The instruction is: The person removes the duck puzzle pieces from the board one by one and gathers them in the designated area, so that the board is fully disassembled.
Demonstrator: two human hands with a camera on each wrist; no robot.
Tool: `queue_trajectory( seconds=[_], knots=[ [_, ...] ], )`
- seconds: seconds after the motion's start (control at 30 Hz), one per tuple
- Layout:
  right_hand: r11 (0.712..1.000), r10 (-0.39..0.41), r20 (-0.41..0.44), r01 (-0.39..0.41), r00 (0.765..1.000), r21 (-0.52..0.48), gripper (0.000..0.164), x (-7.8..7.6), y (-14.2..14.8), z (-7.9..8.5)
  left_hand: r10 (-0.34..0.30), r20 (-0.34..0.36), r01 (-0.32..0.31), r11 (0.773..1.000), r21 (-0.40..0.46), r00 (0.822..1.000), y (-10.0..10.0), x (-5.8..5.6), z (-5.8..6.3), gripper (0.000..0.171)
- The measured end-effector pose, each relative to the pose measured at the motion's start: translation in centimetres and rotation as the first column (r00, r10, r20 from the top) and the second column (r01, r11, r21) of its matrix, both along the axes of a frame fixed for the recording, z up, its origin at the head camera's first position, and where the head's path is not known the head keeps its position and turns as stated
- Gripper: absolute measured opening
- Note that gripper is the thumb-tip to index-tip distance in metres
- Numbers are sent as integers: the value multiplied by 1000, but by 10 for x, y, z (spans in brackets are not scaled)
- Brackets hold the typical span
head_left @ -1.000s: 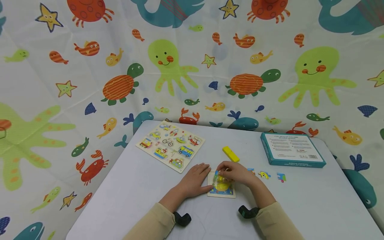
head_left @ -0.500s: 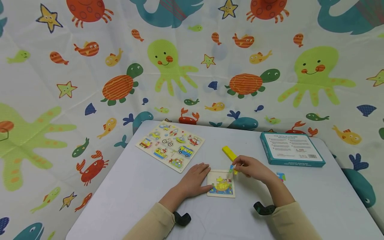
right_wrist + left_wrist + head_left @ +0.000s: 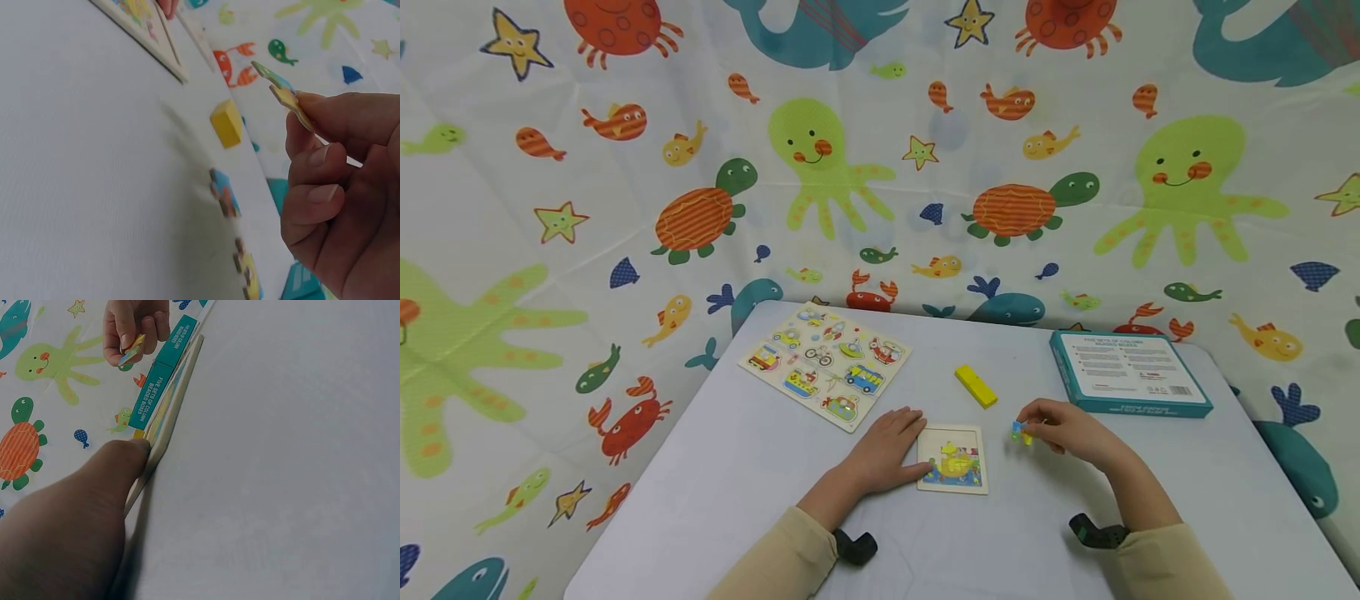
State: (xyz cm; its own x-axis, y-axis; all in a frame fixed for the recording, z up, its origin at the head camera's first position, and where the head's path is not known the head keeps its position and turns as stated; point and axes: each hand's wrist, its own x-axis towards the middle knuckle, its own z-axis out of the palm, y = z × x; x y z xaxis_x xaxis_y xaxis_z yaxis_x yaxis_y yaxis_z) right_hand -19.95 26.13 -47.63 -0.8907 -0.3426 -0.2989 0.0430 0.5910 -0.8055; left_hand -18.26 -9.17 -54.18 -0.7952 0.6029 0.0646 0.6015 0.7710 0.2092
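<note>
My left hand (image 3: 887, 450) lies flat at the left side of a small wooden jigsaw board (image 3: 951, 498), its thumb (image 3: 128, 459) resting on the board's edge. A yellow duck picture (image 3: 958, 464) partly fills the board, and the upper part shows bare wood. Right of the board, my right hand (image 3: 1067, 429) pinches a blue, green and yellow jigsaw piece (image 3: 289, 100) between thumb and index finger, raised above the table. Below that hand, in the right wrist view, lie a blue jigsaw piece (image 3: 226, 192) and a yellow one (image 3: 251, 278); the head view hides them.
A yellow block (image 3: 976, 386) lies behind the small board. Back left is a larger puzzle board (image 3: 790, 367) with vehicle pictures. A teal flat box (image 3: 1138, 375) sits at the back right. A sea-animal cloth (image 3: 850, 250) hangs behind the white table (image 3: 700, 500).
My right hand has moved from above the small board to the right, carrying the jigsaw piece away from it. The left hand has stayed in place.
</note>
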Motion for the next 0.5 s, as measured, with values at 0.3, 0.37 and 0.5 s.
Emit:
queue_trajectory(
  seconds=[0.3,0.37,0.5],
  knots=[
    [999,-9,36,7,999,33,30,10,21,-14,10,10,-10,1000,-8,1000,1,2,0,79],
    [1000,-5,38,4,999,28,30,11,24,-17,13,5,-13,1000,-9,1000,1,2,0,79],
    [999,15,34,-16,999,28,28,12,28,-22,12,1,-12,1000,-6,1000,1,2,-1,79]
  ],
)
